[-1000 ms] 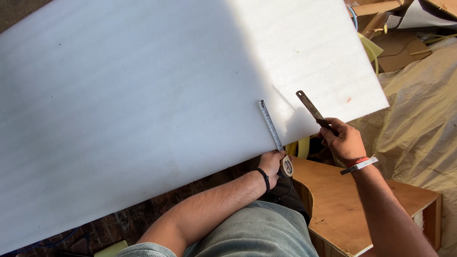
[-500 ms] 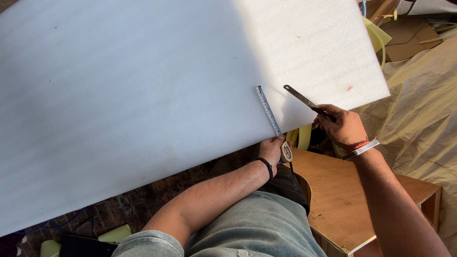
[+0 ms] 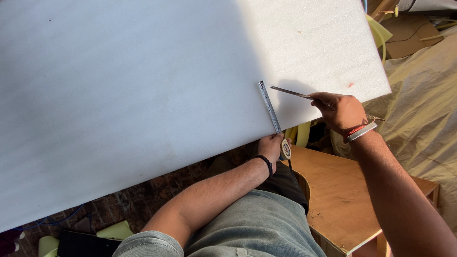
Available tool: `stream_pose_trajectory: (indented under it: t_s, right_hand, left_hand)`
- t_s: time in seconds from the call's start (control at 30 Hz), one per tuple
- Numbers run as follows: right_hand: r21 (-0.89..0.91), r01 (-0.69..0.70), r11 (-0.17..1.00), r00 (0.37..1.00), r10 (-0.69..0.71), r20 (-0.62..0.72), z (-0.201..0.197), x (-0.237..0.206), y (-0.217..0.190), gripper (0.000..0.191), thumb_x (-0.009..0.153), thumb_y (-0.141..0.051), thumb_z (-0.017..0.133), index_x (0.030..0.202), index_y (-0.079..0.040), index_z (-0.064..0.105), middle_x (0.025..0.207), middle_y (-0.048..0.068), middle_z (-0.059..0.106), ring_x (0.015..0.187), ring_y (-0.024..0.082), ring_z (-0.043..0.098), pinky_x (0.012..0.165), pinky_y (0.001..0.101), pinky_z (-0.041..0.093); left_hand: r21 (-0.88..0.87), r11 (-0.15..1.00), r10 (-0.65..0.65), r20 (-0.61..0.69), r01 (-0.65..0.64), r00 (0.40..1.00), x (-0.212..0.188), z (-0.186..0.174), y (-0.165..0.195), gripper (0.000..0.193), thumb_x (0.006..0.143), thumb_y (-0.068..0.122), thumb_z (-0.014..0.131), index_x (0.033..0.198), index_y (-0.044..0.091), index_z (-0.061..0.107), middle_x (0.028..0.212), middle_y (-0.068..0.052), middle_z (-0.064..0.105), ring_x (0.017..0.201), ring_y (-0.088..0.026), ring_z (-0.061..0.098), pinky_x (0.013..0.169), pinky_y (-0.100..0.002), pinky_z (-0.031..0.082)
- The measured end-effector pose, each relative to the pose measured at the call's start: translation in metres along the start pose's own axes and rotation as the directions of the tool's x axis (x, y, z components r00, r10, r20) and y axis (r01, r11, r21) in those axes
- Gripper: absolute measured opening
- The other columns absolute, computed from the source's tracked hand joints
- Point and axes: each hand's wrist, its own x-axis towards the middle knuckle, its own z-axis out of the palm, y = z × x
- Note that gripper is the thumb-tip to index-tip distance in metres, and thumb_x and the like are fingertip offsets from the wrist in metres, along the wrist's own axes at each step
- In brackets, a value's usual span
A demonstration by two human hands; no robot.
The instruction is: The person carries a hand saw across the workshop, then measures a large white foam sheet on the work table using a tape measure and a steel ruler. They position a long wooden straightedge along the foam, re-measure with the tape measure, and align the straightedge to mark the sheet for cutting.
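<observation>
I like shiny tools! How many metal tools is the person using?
2: a steel measuring tape lying on the white foam sheet, held by the left hand; a thin metal blade in the right hand.

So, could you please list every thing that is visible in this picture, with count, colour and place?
foam sheet: one, white, large, fills upper left
tape measure: one, steel strip on sheet, case at near edge
blade: one, thin, dark metal, over sheet
wooden table: one, brown, lower right
cloth cover: one, beige, far right
foam scraps: several, pale green, bottom left
left hand: on tape case, black wristband
right hand: fingers grip blade, metal bangle
</observation>
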Motion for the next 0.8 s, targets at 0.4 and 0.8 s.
stream_pose_trajectory:
  t_s: [0.4, 0.8]
  right_hand:
    - [-0.414, 0.260, 0.872, 0.937, -0.332, -0.111, -0.030, 0.081, -0.045, 0.022, 0.107, -0.033, 0.058, 0.118, -0.032, 0.078, 0.105, -0.004, 0.079, 0.085, 0.017, 0.074, 0.071, 0.0332, 0.062]
    - [-0.661, 0.420, 0.622, 0.901, -0.371, 0.224, -0.032, 0.123, -0.069, 0.043, 0.105, -0.013, 0.049, 0.137, -0.038, 0.064, 0.124, -0.007, 0.073, 0.110, 0.015, 0.070, 0.093, 0.0320, 0.059]
  left_hand:
    - [-0.052, 0.998, -0.036, 0.001, 0.036, 0.999, 0.004, -0.004, 0.010, 0.021, 0.107, 0.022, 0.052, 0.115, 0.006, 0.063, 0.095, -0.007, 0.072, 0.080, -0.013, 0.070, 0.068, -0.030, 0.060]
    - [-0.062, 0.992, -0.110, 0.022, 0.112, 0.994, 0.012, -0.011, 0.013, 0.023, 0.107, 0.023, 0.052, 0.117, 0.005, 0.063, 0.095, -0.006, 0.074, 0.084, -0.012, 0.073, 0.069, -0.029, 0.062]
